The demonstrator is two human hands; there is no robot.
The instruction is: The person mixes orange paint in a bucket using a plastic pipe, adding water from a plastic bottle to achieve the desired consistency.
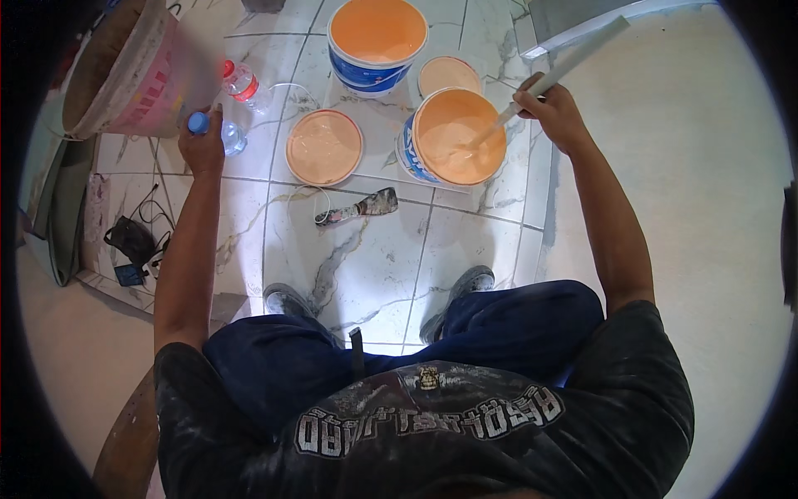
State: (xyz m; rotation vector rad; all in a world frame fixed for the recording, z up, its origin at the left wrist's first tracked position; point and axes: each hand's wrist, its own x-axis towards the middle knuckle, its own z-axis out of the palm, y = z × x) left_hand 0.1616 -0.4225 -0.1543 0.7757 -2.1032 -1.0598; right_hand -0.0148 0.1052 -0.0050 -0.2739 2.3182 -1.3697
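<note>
My right hand [555, 112] is closed round a long pale stick [594, 50], which slants down into the orange paint of the nearer blue-and-white bucket [416, 148]. At the left, my left hand [202, 145] has its fingers round the neck of a clear plastic bottle [235, 140] with a blue cap. Part of that bottle is hidden behind the hand. Farther back is a second bucket [357, 76] of orange paint. Two paint-smeared lids, one round lid [324, 148] and another lid [449, 75], lie beside the buckets.
A big pinkish bucket [141, 100] stands at the far left, next to a red-capped bottle [243, 86]. A dirty scraper [357, 208] lies on the marble-patterned tiles [357, 266] before my shoes. A black pouch [133, 239] with cables is at the left; a raised step [573, 25] is back right.
</note>
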